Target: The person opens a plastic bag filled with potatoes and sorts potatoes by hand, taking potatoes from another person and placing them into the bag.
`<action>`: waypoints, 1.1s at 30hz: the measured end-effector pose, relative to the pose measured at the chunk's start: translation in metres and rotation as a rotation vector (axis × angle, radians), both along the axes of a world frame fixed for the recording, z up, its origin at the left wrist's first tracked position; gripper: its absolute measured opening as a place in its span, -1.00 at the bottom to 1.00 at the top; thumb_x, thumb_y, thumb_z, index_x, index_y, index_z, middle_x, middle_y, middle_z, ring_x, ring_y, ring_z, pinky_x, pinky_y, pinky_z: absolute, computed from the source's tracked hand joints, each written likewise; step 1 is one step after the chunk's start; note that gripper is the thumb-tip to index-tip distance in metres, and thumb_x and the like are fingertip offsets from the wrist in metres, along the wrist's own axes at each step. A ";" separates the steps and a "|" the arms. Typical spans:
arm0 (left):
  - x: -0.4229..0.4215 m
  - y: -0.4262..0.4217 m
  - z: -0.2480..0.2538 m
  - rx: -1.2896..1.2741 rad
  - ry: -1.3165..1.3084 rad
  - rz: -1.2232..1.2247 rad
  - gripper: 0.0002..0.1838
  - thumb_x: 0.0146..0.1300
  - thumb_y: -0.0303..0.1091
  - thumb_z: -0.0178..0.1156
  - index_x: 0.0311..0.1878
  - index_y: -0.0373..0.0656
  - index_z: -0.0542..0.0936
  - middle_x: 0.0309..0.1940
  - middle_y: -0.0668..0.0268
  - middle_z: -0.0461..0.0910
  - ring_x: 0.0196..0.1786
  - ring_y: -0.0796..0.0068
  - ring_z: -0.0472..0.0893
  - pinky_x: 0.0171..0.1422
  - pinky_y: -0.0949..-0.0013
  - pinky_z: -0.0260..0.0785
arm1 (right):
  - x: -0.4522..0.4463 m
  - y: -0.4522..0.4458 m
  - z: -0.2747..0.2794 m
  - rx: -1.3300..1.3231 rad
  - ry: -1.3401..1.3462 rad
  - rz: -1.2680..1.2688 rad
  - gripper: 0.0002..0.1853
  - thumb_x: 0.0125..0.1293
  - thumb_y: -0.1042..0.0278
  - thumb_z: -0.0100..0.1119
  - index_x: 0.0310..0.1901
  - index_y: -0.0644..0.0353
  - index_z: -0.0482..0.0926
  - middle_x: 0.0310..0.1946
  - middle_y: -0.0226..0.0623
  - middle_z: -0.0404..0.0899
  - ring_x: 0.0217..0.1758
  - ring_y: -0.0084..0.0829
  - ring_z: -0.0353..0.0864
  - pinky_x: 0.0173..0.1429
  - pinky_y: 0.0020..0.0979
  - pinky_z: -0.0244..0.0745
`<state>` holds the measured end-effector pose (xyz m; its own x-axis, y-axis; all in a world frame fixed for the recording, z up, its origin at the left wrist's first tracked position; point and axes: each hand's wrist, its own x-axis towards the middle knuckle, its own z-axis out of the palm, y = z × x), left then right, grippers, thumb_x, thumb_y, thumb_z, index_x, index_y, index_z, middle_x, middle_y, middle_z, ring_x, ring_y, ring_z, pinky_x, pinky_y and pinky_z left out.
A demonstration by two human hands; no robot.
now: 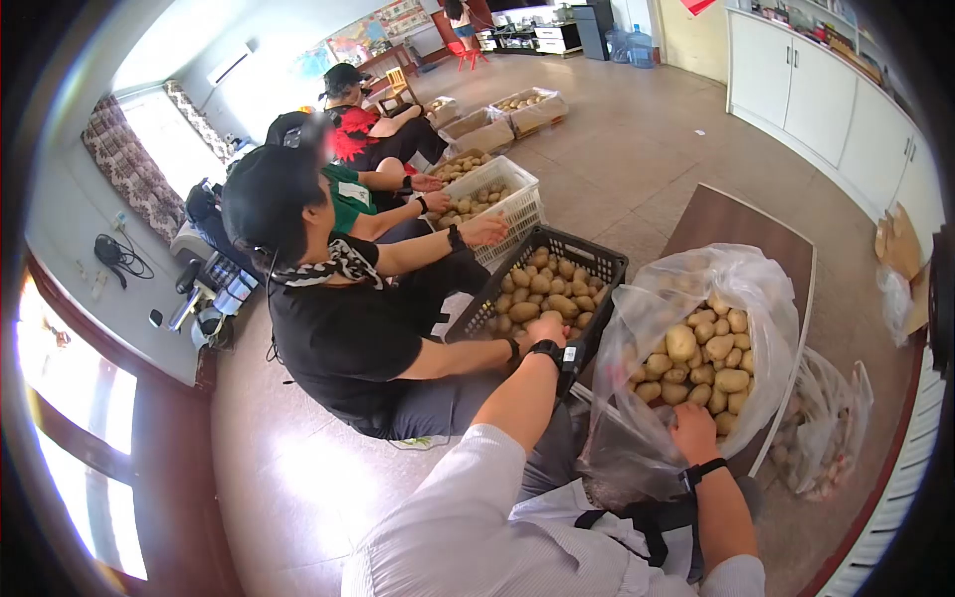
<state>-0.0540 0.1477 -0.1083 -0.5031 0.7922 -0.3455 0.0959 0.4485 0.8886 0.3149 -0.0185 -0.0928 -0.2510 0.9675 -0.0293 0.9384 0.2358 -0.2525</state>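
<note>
My left hand (546,329) reaches into the near end of a black crate (612,261) of potatoes (537,286). Its fingers are bent down among the potatoes, and what they hold, if anything, cannot be made out. My right hand (693,434) is at the lower edge of an open clear plastic bag (622,343) full of potatoes (701,360). Its fingers are curled against the potatoes or the plastic; whether they grip one is hidden. The bag rests on a low brown table (718,221), right of the crate.
A co-worker in a black cap (264,204) sits close on the left, one hand over the crate. Beyond are more seated people, a white crate (527,204) and cardboard boxes (542,109). Another plastic bag (821,423) lies on the floor right of the table.
</note>
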 end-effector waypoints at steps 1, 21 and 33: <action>-0.003 0.001 -0.003 0.016 0.076 -0.031 -0.78 0.25 -0.27 0.17 -0.29 -0.23 0.67 -0.39 0.16 0.70 -0.33 0.32 0.69 -0.29 0.21 0.51 | 0.000 -0.001 -0.001 0.019 0.004 0.011 -0.63 0.04 0.34 0.33 -0.05 0.14 0.62 -0.06 -0.20 0.58 -0.07 -0.06 0.57 0.03 -0.13 0.54; 0.054 0.000 0.038 0.137 -0.466 0.222 -0.59 0.36 -0.46 -0.16 0.26 -0.18 0.39 -0.21 0.06 0.51 -0.32 0.20 0.58 -0.31 0.17 0.50 | 0.002 -0.004 -0.017 -0.009 0.032 0.096 -0.53 0.03 0.48 0.19 0.08 0.18 0.53 0.09 -0.15 0.47 0.07 0.04 0.49 0.15 -0.06 0.44; 0.081 -0.028 0.073 0.166 -0.422 -0.004 -0.58 0.34 -0.42 0.03 0.24 -0.29 0.39 -0.16 0.15 0.54 -0.37 0.39 0.57 -0.31 0.33 0.51 | 0.018 0.008 -0.036 0.071 0.571 -0.082 -0.60 0.24 0.30 0.10 0.11 0.23 0.51 -0.14 -0.12 0.59 -0.11 -0.14 0.59 -0.01 -0.16 0.51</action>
<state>0.0267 0.1201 -0.0352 -0.3423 0.8559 -0.3876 -0.2883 0.2969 0.9103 0.3325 -0.0102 -0.1286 -0.1324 0.9792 0.1540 0.6741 0.2029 -0.7102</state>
